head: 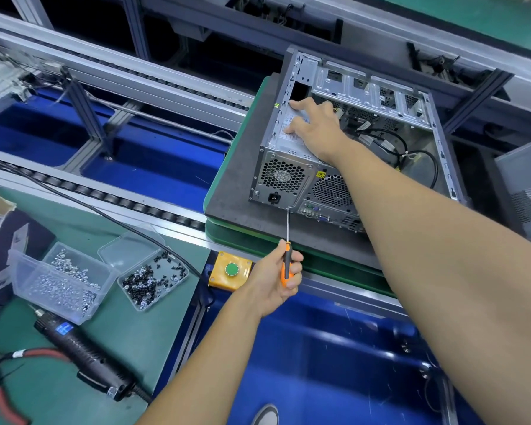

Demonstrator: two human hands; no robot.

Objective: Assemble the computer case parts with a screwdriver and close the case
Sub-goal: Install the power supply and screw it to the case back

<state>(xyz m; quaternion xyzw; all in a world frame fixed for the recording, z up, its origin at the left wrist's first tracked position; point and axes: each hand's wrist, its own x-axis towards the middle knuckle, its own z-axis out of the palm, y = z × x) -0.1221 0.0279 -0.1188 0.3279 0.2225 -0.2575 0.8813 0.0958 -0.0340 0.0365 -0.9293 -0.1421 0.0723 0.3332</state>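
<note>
Head view: computer case [350, 142] lies open-sided on a grey pad. Power supply [288, 133] inside is pressed by the flat-fingered right hand [311, 127], likely steadying it. Screwdriver [287, 240] is gripped by the left hand [276, 277], tip at the case's rear corner.

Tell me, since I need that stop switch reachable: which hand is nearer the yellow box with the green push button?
Left. The left hand, gripping the orange-handled screwdriver, is just beside the yellow button box; the right hand rests inside the open computer case.
</note>
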